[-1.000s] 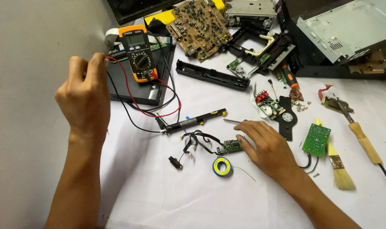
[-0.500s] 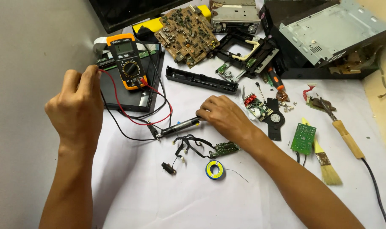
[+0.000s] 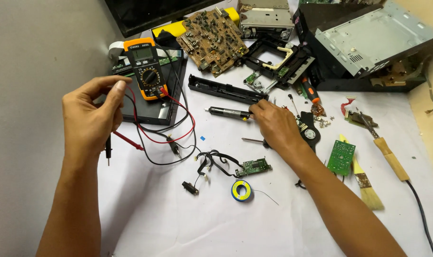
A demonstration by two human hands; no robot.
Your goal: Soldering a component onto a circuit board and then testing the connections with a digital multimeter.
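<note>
— Pump [image 3: 228, 113], the dark pen-shaped one: where is it?
— Lying on the white worktop [image 3: 154, 214], just below the long black plastic strip [image 3: 224, 90]. The right hand [image 3: 273, 124] grips its right end with the fingertips.
— And nearest to the camera?
— A blue and yellow solder spool [image 3: 241, 190], then a small green board [image 3: 253, 166] with a tangle of black wires [image 3: 211, 159]. To the right lie another green board [image 3: 340, 156], a paintbrush [image 3: 364, 183] and a wooden-handled soldering iron [image 3: 385, 152].
— The left hand?
— The left hand [image 3: 90, 119] is raised over the worktop, fingers pinched on the red and black probe leads [image 3: 154, 138]; a black probe tip hangs below it.
— Where do the leads go?
— Up to the orange meter [image 3: 145, 69], which rests on a flat black case [image 3: 154, 107].
— Farther back?
— A brown circuit board [image 3: 211, 38], a black plastic frame [image 3: 278, 62] and a grey metal chassis [image 3: 368, 35].
</note>
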